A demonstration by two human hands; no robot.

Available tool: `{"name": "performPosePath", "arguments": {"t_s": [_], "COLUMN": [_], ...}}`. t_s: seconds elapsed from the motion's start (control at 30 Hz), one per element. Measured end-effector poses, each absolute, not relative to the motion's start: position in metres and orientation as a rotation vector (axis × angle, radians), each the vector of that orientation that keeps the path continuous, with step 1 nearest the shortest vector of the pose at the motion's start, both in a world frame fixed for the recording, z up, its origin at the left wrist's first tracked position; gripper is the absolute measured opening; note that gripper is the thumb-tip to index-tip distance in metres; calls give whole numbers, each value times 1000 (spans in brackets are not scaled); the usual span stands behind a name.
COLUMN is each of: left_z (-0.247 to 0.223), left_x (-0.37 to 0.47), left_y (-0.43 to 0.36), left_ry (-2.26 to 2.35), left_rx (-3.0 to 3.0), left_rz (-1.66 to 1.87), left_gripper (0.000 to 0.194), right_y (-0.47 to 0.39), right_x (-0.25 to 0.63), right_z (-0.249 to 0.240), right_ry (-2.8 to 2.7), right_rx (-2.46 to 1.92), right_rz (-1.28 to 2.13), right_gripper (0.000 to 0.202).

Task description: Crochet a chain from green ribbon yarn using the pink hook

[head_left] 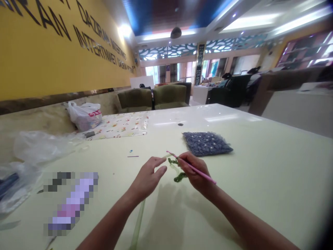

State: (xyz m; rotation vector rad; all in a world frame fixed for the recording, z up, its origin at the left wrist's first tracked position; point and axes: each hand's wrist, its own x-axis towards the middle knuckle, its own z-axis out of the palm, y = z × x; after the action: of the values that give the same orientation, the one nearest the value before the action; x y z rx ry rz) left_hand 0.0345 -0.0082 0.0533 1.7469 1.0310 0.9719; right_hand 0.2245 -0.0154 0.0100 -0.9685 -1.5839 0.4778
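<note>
A pink crochet hook (199, 171) lies in my right hand (195, 172), whose fingers are closed round it, its tip pointing up and left. Just under those fingers hangs a small dark green crocheted piece (179, 177). My left hand (151, 175) is left of the hook tip, thumb and forefinger slightly apart. A pale green strand (168, 156) stretches from the left fingertips toward the hook; whether the other left fingers grip it is hidden. More of the pale green ribbon (138, 222) runs down the table below my left wrist.
On the pale table (260, 166) lies a blue-grey crocheted square (208, 144) beyond my right hand. A thin purple stick (133, 156) and a small blue clip (131, 151) lie further left. Plastic bags (85, 116), a patterned mat (122, 125) and a pixelated purple object (75, 201) occupy the left side.
</note>
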Motion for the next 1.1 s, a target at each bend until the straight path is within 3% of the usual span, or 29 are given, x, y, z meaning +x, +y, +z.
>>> {"name": "performPosePath", "arguments": {"t_s": [0.1, 0.23, 0.47, 0.77, 1.1], "left_z": [84, 111, 73, 33, 15], "left_x": [44, 61, 63, 33, 25], "left_y": [5, 17, 4, 3, 7], "left_ry": [966, 696, 583, 579, 703], "left_rx": [1798, 1507, 1081, 1020, 995], "left_rz": [985, 978, 1079, 1125, 890], "left_gripper": [30, 63, 103, 113, 121], "right_y": [-20, -26, -23, -8, -4], "right_x": [232, 236, 215, 198, 206], "right_z": [35, 64, 44, 11, -14], "right_ry": [-1518, -1453, -1657, -1964, -2129], "right_rx": [-954, -926, -877, -983, -904], "right_rz": [378, 294, 394, 46, 52], "right_gripper": [20, 18, 20, 20, 30]}}
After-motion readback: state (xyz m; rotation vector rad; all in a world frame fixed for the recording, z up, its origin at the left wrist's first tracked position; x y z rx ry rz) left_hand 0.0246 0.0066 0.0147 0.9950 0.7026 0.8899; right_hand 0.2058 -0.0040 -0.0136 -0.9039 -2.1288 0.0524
